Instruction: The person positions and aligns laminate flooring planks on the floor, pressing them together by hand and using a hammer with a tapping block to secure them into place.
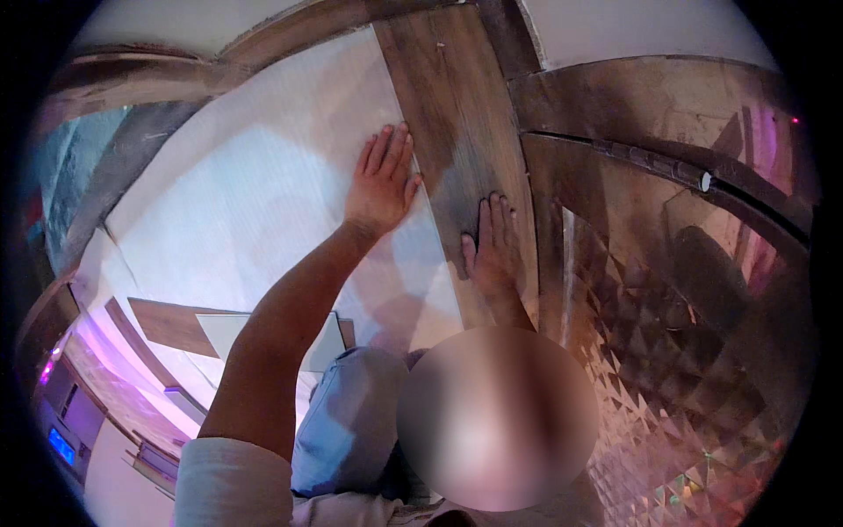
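Observation:
My left hand (381,186) lies flat with its fingers stretched out on a pale, faintly grained floor surface (255,176). Its fingertips and thumb are at the straight seam where that surface meets a brown wood-look plank (439,79). To the right and nearer to me, my right hand (496,255) rests palm down on the same plank, fingers extended, close to the plank's right edge. Neither hand holds anything. The plank's near end is hidden behind a blurred round patch.
Loose brown and white board pieces (171,327) lie at the lower left, beside my bent knee (351,413). Right of the plank runs a dark strip (650,162) along a brown surface. A panel with a raised pyramid pattern (641,351) is at the right.

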The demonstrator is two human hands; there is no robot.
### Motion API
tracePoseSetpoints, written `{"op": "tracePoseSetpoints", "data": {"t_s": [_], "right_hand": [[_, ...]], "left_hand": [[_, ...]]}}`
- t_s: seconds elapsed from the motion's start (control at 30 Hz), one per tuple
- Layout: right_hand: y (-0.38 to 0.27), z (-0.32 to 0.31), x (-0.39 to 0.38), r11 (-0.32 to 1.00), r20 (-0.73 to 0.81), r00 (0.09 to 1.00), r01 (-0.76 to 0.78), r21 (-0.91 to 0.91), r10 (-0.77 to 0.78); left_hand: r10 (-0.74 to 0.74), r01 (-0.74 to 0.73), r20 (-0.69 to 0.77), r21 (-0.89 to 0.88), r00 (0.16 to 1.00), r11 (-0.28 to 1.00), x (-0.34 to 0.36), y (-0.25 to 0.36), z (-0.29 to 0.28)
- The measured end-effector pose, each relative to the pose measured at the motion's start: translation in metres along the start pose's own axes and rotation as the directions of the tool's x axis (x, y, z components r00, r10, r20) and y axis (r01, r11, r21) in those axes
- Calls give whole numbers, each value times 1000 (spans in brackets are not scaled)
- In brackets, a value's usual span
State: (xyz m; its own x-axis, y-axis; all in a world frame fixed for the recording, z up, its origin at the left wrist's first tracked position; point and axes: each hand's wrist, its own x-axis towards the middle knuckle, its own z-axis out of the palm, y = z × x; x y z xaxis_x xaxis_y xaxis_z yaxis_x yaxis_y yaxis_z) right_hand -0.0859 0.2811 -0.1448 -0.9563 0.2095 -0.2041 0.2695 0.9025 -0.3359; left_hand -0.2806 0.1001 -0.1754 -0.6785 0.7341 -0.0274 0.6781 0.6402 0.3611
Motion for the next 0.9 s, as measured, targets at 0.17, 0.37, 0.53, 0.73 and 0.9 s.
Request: {"op": "tracePoseSetpoints", "data": {"t_s": [0.17, 0.37, 0.53, 0.73, 0.9], "right_hand": [[-15, 1, 26, 1000, -173, 985, -28, 11, 30], [-28, -22, 123, 956, -353, 913, -264, -130, 204], [-37, -9, 135, 948, -399, 892, -287, -136, 213], [-42, -14, 125, 945, -376, 887, -319, -72, 270], [-45, -19, 122, 958, -348, 901, -285, -29, 257]], "left_hand": [[-12, 12, 13, -5, 1000, 1000, -2, 1, -4], [7, -7, 2, -37, 1000, 999, 2, 5, -7], [-15, 16, 21, -32, 1000, 999, -1, 3, -6], [-17, 18, 24, -41, 1000, 999, 1, 4, -6], [-10, 11, 19, -63, 1000, 998, 0, 4, -8]]}}
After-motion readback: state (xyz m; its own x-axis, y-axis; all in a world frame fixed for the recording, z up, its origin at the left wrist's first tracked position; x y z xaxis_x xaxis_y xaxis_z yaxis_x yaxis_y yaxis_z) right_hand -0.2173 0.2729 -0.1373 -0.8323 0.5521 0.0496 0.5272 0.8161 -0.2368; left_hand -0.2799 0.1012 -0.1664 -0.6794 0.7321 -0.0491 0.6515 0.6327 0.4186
